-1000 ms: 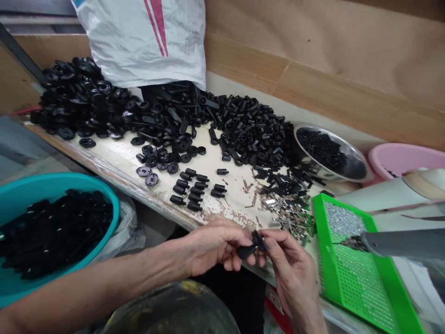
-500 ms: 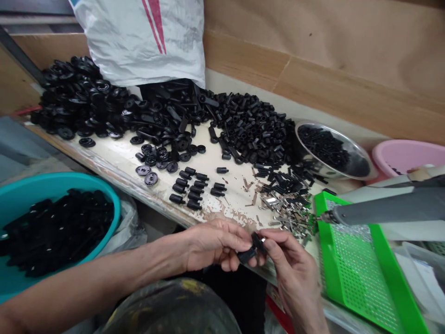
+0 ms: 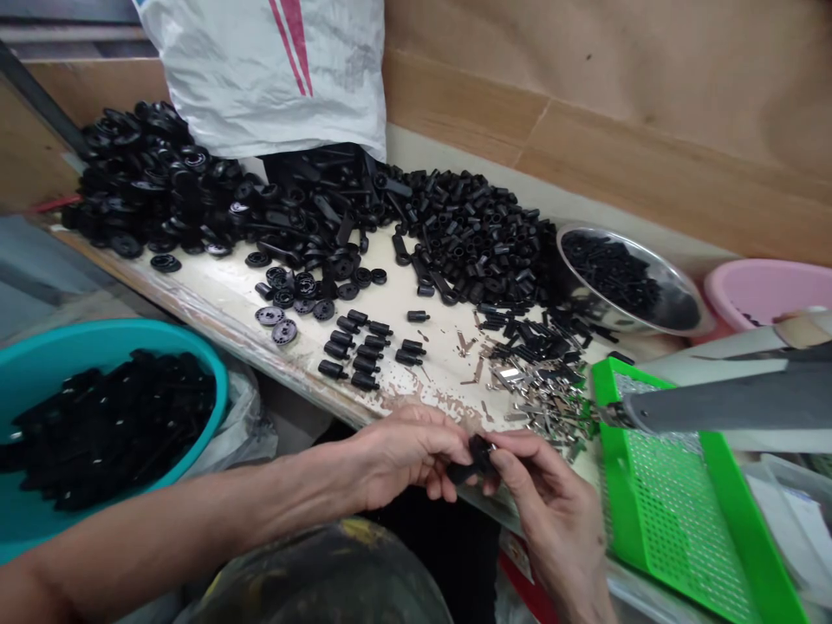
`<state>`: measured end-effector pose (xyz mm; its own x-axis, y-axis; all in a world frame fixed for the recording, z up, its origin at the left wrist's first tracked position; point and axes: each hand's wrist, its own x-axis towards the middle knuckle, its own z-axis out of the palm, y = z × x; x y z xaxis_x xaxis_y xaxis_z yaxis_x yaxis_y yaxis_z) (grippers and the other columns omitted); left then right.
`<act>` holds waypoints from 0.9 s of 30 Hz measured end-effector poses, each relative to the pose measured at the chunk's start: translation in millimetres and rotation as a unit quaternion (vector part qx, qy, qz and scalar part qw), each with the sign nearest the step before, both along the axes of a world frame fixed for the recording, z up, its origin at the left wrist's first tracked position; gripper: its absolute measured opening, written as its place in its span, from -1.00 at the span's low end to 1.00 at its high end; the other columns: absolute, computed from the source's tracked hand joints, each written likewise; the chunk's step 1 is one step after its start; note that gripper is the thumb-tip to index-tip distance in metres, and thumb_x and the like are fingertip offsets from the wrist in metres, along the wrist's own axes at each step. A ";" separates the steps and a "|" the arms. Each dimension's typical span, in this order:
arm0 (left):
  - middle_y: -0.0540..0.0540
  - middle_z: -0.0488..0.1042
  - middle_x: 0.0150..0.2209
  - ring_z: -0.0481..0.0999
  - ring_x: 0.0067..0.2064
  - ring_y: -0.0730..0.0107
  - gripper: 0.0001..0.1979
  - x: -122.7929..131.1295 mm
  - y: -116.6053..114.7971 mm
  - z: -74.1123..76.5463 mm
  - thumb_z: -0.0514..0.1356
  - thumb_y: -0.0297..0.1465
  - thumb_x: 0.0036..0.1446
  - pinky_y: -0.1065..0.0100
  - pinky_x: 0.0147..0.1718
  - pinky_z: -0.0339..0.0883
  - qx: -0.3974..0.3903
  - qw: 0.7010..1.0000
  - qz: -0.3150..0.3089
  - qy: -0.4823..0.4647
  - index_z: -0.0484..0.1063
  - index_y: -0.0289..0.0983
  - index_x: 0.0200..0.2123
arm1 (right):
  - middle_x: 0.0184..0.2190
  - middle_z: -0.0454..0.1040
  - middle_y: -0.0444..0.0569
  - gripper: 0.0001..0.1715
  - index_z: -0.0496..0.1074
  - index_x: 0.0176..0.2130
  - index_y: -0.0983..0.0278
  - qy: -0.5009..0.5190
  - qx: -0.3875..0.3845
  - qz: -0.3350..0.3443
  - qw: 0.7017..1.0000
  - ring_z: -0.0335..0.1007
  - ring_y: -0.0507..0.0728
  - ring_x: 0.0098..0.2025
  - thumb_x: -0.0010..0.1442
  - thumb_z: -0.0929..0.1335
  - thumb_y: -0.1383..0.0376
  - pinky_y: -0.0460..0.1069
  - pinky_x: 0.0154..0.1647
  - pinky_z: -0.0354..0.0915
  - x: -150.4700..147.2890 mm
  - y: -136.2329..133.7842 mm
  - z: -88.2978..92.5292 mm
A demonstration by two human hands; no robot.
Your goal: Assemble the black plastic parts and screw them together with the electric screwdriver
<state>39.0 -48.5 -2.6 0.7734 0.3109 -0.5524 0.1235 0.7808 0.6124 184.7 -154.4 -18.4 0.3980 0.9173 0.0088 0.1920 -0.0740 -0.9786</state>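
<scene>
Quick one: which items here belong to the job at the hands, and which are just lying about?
In use: left hand, right hand, black plastic part pinched between them.

Untouched, lying about: teal basin, steel bowl, pink basin, white woven sack, green perforated tray, loose metal pieces.

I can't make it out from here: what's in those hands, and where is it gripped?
A small black plastic part: the left hand holds its longer lower end, and the right hand pinches its upper end between the fingertips.

left: basin (image 3: 123, 334) | centre: workbench (image 3: 221, 295) under parts pile (image 3: 474, 234) | right: steel bowl (image 3: 656, 269), perforated tray (image 3: 607, 451)
</scene>
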 end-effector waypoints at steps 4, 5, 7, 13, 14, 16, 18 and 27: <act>-0.04 0.47 -0.51 0.36 -0.60 0.58 -0.84 -1.1 -0.3 -0.5 0.31 -0.41 -0.19 0.50 -0.59 0.11 0.018 1.000 -0.002 -0.009 0.46 -0.36 -0.47 | -0.46 0.54 -0.15 -0.90 0.52 -0.26 0.18 -0.003 -0.024 0.013 1.000 0.44 -0.03 -0.53 0.18 0.39 0.25 -0.19 -0.47 0.39 6.3 1.4 -1.1; -0.04 0.47 -0.50 0.35 -0.60 0.59 -0.83 -1.7 0.0 -0.3 0.31 -0.40 -0.18 0.50 -0.58 0.11 0.022 1.000 -0.002 -0.010 0.46 -0.37 -0.47 | -0.48 0.54 -0.15 -0.89 0.52 -0.26 0.19 0.001 -0.033 0.016 0.999 0.44 -0.02 -0.53 0.18 0.39 0.24 -0.18 -0.48 0.39 7.7 2.1 -1.3; -0.06 0.47 -0.49 0.35 -0.58 0.59 -0.80 -2.9 0.8 0.3 0.32 -0.39 -0.19 0.48 -0.56 0.11 0.023 1.000 -0.001 -0.007 0.47 -0.39 -0.46 | -0.51 0.53 -0.15 -0.87 0.52 -0.28 0.20 0.008 -0.041 0.018 0.999 0.43 0.00 -0.54 0.16 0.40 0.22 -0.16 -0.49 0.39 9.7 3.1 -1.5; -0.03 0.46 -0.52 0.36 -0.54 0.51 -0.66 -5.0 -0.2 -0.2 0.39 -0.44 -0.29 0.43 -0.53 0.14 0.033 0.999 0.029 0.012 0.48 -0.40 -0.34 | -0.49 0.56 -0.13 -0.85 0.54 -0.27 0.20 -0.018 -0.043 0.021 0.999 0.48 0.02 -0.53 0.14 0.41 0.22 -0.16 -0.47 0.41 15.7 2.1 -0.6; -0.02 0.45 -0.54 0.35 -0.54 0.50 -0.67 -5.0 -0.6 -0.4 0.39 -0.45 -0.29 0.42 -0.54 0.13 0.042 0.999 0.031 0.011 0.48 -0.39 -0.35 | -0.45 0.58 -0.12 -0.86 0.55 -0.26 0.19 -0.023 -0.039 0.032 0.998 0.50 0.02 -0.51 0.14 0.41 0.22 -0.16 -0.46 0.42 17.5 1.9 0.0; 0.01 0.43 -0.58 0.33 -0.55 0.51 -0.71 -4.9 -1.0 0.1 0.39 -0.47 -0.29 0.43 -0.54 0.10 0.053 0.998 0.032 0.011 0.47 -0.38 -0.39 | -0.35 0.61 -0.12 -0.82 0.55 -0.20 0.13 -0.032 -0.028 0.053 0.998 0.55 0.03 -0.43 0.14 0.41 0.24 -0.17 -0.39 0.44 21.4 1.7 1.6; 0.02 0.42 -0.59 0.31 -0.54 0.53 -0.74 -4.6 -1.3 2.0 0.38 -0.47 -0.29 0.44 -0.54 0.07 0.058 0.998 0.032 0.015 0.47 -0.37 -0.42 | -0.23 0.62 -0.14 -0.73 0.54 -0.11 0.04 -0.058 -0.014 0.069 0.996 0.57 0.04 -0.29 0.14 0.42 0.27 -0.18 -0.28 0.44 24.9 1.9 4.1; 0.04 0.39 -0.57 0.32 -0.58 0.54 -0.79 -5.6 -5.9 2.8 0.34 -0.43 -0.21 0.47 -0.61 0.15 0.084 0.996 0.034 -0.002 0.42 -0.34 -0.43 | -0.22 0.60 -0.11 -0.70 0.57 -0.13 0.02 -0.115 0.015 0.103 0.988 0.54 0.09 -0.25 0.09 0.45 0.28 -0.14 -0.33 0.43 25.2 2.7 8.5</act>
<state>33.4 -54.4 0.2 0.7500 0.4500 -0.4847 0.0711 0.6738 0.7355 210.0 -151.7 -9.9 0.1867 0.9768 0.1051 0.4185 0.0177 -0.9080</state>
